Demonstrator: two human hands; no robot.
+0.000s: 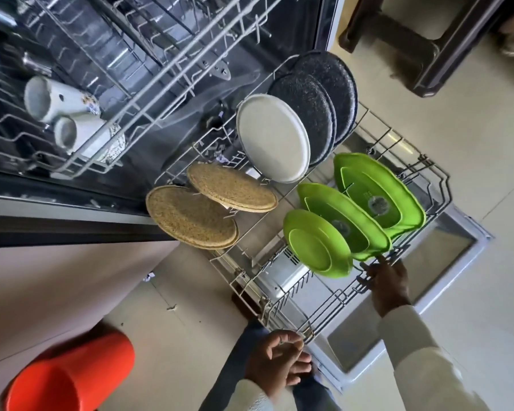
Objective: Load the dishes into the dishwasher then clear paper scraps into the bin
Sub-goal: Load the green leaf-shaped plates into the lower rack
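Dishes [318, 244] in lower rack [328, 304]; right hand [387, 284] grips its rim, left hand [276, 363] loosely curled (orange bin [72, 372] nearby).

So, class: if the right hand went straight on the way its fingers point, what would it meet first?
Probably the lower rim of the middle green plate, just beyond the right hand; depth is hard to judge here.

One head-worn, wide-angle view, taken from above the person's own arms and facing steeply down and forward. The frame is rolled: the open dishwasher [294, 25] fills the upper left, and its pulled-out lower rack [436, 185] runs diagonally through the centre, close beneath the lens. The left hand [275, 361] and right hand [387, 287] enter from the bottom edge, near the camera; tiled floor [472, 129] fills the right side.
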